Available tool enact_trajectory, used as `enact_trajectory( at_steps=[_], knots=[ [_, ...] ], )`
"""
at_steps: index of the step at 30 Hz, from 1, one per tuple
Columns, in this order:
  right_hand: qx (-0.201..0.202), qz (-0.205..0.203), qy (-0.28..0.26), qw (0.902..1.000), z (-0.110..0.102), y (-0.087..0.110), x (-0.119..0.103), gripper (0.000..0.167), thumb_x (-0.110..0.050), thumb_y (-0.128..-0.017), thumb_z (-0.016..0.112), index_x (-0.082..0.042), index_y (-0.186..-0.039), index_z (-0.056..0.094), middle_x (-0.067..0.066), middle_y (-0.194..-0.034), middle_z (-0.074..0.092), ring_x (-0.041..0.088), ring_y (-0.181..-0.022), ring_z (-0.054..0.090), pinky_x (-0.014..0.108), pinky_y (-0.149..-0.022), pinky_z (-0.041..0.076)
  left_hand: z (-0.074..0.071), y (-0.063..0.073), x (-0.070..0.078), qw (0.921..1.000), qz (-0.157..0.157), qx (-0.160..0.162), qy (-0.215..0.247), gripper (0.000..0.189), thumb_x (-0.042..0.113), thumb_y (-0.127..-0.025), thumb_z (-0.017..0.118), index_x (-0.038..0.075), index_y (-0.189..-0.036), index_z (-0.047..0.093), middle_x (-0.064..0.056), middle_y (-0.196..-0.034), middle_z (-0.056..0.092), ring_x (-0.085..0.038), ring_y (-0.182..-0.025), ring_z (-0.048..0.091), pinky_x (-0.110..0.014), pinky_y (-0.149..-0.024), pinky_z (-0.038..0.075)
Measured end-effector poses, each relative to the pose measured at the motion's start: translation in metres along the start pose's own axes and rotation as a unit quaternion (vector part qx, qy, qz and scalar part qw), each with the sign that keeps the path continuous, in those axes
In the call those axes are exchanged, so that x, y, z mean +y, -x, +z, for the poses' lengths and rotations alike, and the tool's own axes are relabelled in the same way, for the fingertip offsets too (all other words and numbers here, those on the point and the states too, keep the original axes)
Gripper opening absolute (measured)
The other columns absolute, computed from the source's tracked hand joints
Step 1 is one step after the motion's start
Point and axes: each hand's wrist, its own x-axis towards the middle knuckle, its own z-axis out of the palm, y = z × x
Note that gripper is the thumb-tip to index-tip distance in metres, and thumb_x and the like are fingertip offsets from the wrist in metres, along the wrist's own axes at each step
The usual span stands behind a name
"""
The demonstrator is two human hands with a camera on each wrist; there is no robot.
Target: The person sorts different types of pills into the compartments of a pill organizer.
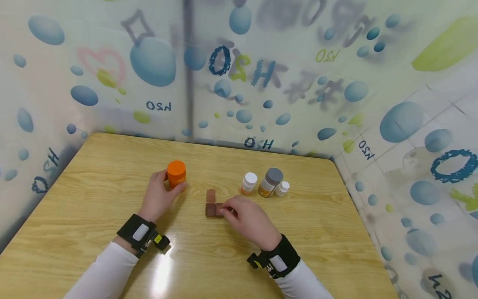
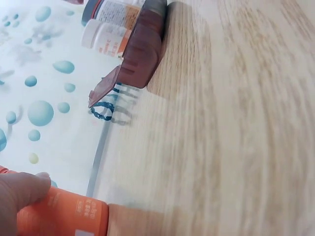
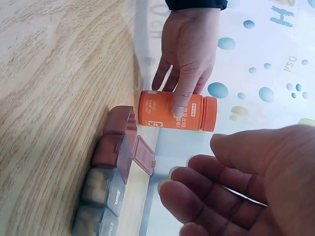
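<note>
An orange pill bottle (image 1: 176,174) with an orange cap stands on the table at the left, and my left hand (image 1: 158,195) grips it, fingers and thumb around its sides. To its right lies a brown pill organizer (image 1: 210,209), partly covered by my right hand (image 1: 248,218). One lid (image 3: 144,155) of the organizer is raised over a brown compartment (image 3: 112,150). Pale pills show through the greyish compartments (image 3: 96,186) in the right wrist view. My right hand hovers by the organizer with its fingers loosely bent, and nothing is visible in them.
Behind the right hand stand a white-capped bottle (image 1: 248,183), a grey-capped bottle (image 1: 271,182) and a small white bottle (image 1: 282,189). The wooden table (image 1: 123,166) meets patterned walls at its back edge.
</note>
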Motion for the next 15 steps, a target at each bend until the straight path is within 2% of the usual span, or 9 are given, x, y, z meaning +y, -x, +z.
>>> enact_trajectory(
  at_steps=[4,7,10,15],
  knots=[
    [-0.004,0.004,-0.002,1.0000,-0.001,0.001,-0.001,0.026,-0.042,-0.090,0.051,-0.021,-0.095,0.066,-0.017,-0.086,0.056,0.000,-0.070,0.050,0.019,-0.059,0.043,-0.001,0.002,0.004,0.9997,-0.003,-0.017,0.020,0.053,0.034,-0.081,0.068,0.006,-0.123,0.048,-0.012,-0.113,0.052,-0.026,-0.102,0.049,-0.041,-0.080,0.044],
    [-0.007,0.009,-0.004,0.9999,-0.003,0.001,-0.002,0.020,-0.038,-0.090,0.055,-0.021,-0.095,0.066,-0.018,-0.086,0.055,0.001,-0.069,0.050,0.019,-0.058,0.043,-0.002,0.002,0.006,0.9984,-0.010,-0.033,0.045,0.053,0.035,-0.082,0.067,0.008,-0.123,0.048,-0.010,-0.114,0.055,-0.024,-0.103,0.053,-0.040,-0.081,0.047],
    [-0.007,0.011,-0.008,0.9999,-0.005,0.003,-0.002,0.017,-0.036,-0.090,0.056,-0.023,-0.096,0.065,-0.018,-0.087,0.055,0.000,-0.069,0.050,0.019,-0.058,0.043,-0.004,0.003,0.011,0.9979,-0.015,-0.034,0.053,0.056,0.040,-0.080,0.067,0.010,-0.123,0.048,-0.008,-0.116,0.055,-0.024,-0.105,0.053,-0.041,-0.084,0.047],
    [0.014,0.010,-0.003,0.9998,-0.014,0.007,-0.001,0.016,-0.037,-0.091,0.053,-0.026,-0.099,0.063,-0.016,-0.088,0.054,0.001,-0.070,0.050,0.019,-0.059,0.043,-0.001,0.009,0.034,0.9973,0.001,-0.046,0.058,0.056,0.049,-0.075,0.069,0.019,-0.119,0.052,0.002,-0.112,0.057,-0.017,-0.101,0.055,-0.040,-0.084,0.047]
  ],
)
